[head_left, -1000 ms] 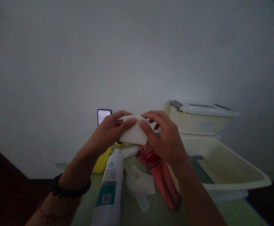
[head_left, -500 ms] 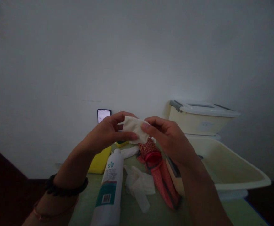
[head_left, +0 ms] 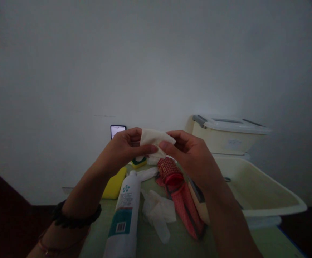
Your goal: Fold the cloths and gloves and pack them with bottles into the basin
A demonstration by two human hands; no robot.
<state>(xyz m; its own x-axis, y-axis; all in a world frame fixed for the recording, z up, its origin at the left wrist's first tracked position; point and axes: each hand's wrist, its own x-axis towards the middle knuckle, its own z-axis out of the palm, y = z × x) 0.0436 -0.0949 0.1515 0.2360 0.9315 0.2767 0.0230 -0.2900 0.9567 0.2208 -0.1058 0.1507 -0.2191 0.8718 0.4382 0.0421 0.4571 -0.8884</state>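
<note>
A folded off-white tissue is held up between both hands, above the middle of the table. My left hand pinches its left side, thumb in front and fingers behind. On the right, my right hand grips it the same way, its thumb close to the left thumb. Below the tissue lie a red patterned fabric item and a crumpled translucent plastic glove or bag. A white bottle with a green label is nearest below my left hand. What the fingers behind the tissue do is hidden.
A phone leans against the wall. Yellow sponges lie behind the bottle. At the right are a cream basin and a lidded storage box. A red strap-like cloth runs toward the table's front.
The tissue has turned from slanted to more level and spread wider between my hands. My thumbs have shifted slightly closer together. The things on the table have not moved.
</note>
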